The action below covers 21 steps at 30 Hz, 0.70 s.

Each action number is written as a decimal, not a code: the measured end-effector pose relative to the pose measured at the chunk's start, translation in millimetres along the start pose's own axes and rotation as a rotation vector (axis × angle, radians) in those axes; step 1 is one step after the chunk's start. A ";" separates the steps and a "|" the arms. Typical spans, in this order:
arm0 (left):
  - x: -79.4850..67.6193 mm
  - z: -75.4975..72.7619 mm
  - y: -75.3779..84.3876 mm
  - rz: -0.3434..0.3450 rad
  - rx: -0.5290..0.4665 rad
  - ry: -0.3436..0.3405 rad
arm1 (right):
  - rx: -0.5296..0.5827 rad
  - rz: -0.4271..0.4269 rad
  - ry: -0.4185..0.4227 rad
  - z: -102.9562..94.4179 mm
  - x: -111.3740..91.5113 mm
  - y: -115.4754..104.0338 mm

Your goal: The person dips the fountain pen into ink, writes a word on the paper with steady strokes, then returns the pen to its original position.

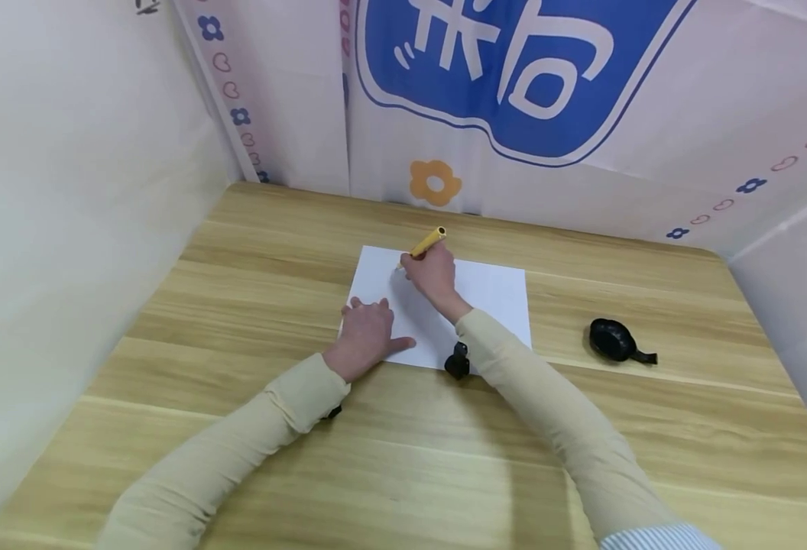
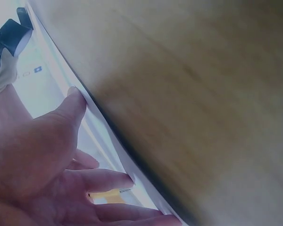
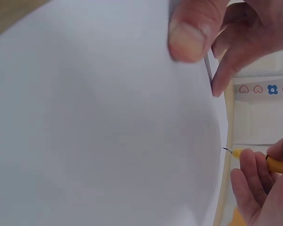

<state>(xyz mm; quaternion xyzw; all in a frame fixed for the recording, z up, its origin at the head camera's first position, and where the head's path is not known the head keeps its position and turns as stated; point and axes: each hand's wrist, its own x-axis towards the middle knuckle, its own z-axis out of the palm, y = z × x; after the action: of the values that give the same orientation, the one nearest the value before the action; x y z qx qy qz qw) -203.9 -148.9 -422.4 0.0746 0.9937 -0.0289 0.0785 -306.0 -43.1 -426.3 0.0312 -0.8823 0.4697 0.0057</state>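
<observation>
A white sheet of paper [image 1: 496, 302] lies on the wooden table. My right hand [image 1: 434, 273] pinches a yellow pen [image 1: 427, 242], tilted with its dark-ended top up and its tip at the upper left part of the sheet. In the right wrist view, a short dark line shows by the tip of the pen [image 3: 276, 164]. My left hand [image 1: 365, 334] rests flat on the paper's left part, fingers spread and thumb pointing right. The left wrist view shows that hand [image 2: 42, 150] from the side, its fingertips against the sheet.
To the right of the paper sits a small black pan [image 1: 612, 340] with a short handle. A black device [image 1: 457, 361] is at the right wrist, over the sheet's near edge. Printed white sheeting [image 1: 390, 137] stands behind the wooden table [image 1: 273, 267].
</observation>
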 end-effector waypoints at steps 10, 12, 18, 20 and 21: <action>1.8 2.7 0.7 -0.025 -0.009 0.017 | 0.005 0.023 0.003 -17.9 -2.5 11.9; 1.4 1.9 0.6 -0.028 -0.018 0.021 | -0.001 0.022 0.008 -21.0 -2.7 14.2; 1.8 -0.2 0.8 -0.029 -0.033 0.009 | 0.002 0.026 0.017 -30.3 -3.2 21.8; 2.1 -0.2 1.5 -0.026 -0.038 0.011 | 0.010 0.042 0.019 -33.7 -3.6 24.4; 2.5 0.0 1.8 -0.026 -0.041 0.008 | 0.014 0.051 0.019 -35.5 -3.8 25.8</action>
<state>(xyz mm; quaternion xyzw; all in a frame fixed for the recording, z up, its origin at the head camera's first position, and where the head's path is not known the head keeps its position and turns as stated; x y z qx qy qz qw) -206.0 -146.8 -422.8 0.0600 0.9953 -0.0090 0.0756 -304.5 0.9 -427.9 0.0044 -0.8795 0.4759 0.0019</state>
